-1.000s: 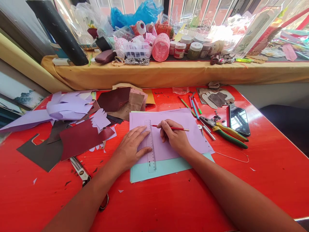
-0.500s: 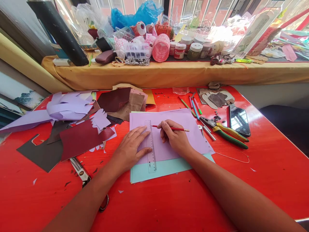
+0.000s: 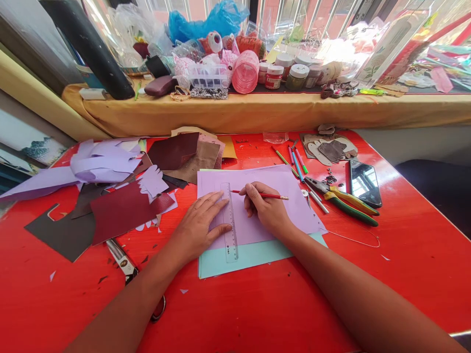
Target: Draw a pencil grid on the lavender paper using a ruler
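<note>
Although I watched closely from my far-off seat, I saw almost no change over the last second — the left hand (image 3: 200, 223) and the right hand (image 3: 265, 206) had kept their places. The left lay flat, fingers spread, pressing the clear ruler (image 3: 231, 242) onto the purple sheet (image 3: 250, 230); the ruler's near end reached over a strip of blue sheet (image 3: 257, 253) showing beneath, on the red worktop (image 3: 235, 314). The right was closed around a red pencil (image 3: 274, 196), its tip at the ruler's right-hand edge; whether it touched the paper I couldn't tell. To me that stillness suggested a careful measuring or marking step — a slipping ruler would have spoiled it.

Beyond, on the cloth-covered ledge (image 3: 257, 113), a clear compartment box (image 3: 208, 77) sat beside a pink tub (image 3: 245, 72) lying on its side; I couldn't make out what either held. Further right stood a red jar (image 3: 274, 77) and a green jar (image 3: 297, 78), white lids on, which I guessed held paint. Behind the box, a blue bag (image 3: 209, 22) hid whatever was in it.
</note>
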A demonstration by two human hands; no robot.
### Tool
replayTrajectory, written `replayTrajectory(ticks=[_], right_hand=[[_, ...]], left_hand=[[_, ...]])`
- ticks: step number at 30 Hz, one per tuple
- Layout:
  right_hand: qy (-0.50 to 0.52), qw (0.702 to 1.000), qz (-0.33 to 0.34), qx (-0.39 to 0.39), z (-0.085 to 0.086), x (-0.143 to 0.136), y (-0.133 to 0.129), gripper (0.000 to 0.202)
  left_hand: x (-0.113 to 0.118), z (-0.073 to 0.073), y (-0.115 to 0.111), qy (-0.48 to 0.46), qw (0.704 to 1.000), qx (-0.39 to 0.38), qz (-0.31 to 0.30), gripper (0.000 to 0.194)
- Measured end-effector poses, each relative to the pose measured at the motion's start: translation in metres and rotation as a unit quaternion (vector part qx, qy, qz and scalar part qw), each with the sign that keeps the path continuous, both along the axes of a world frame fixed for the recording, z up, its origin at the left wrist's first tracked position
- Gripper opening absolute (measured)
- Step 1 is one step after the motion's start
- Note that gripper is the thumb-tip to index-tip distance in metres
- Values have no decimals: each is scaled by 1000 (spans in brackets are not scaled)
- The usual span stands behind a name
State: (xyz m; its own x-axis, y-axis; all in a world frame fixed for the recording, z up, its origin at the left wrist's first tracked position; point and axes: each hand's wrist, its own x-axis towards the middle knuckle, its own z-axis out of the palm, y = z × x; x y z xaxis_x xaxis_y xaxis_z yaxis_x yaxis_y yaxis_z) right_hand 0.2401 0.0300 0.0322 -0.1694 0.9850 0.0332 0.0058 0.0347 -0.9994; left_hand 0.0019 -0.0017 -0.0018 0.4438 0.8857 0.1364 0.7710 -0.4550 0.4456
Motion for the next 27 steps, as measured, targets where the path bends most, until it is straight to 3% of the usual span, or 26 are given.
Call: replayTrajectory(ticks=[27], right_hand=[[-6,1000,2,-3,0,0,0,52]], left_hand=[[0,0,0,-3,1000,-1,-3,65]])
